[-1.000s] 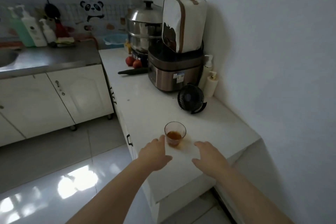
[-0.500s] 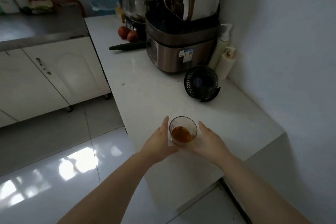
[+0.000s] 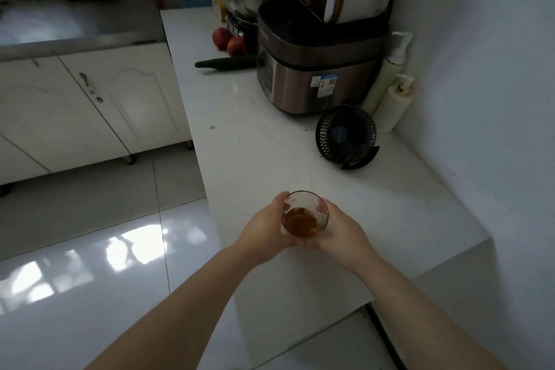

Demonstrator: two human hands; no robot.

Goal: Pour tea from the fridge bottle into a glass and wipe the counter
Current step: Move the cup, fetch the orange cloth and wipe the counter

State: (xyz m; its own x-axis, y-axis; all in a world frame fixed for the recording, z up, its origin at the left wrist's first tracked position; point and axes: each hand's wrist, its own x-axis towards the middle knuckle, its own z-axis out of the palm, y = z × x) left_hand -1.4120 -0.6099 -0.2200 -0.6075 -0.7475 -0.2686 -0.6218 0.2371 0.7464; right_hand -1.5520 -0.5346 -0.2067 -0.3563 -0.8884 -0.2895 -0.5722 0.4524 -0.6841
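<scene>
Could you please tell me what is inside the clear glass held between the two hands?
The clear drinking glass holds a shallow pool of amber-brown tea. The left hand and right hand hide its base.

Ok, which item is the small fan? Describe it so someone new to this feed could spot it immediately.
Start at the white counter along the right wall and find the big steel cooker on it. Just in front of its right corner, beside two pale pump bottles, stands the fan. It is the only round black grille there, tilted on a black base.
</scene>
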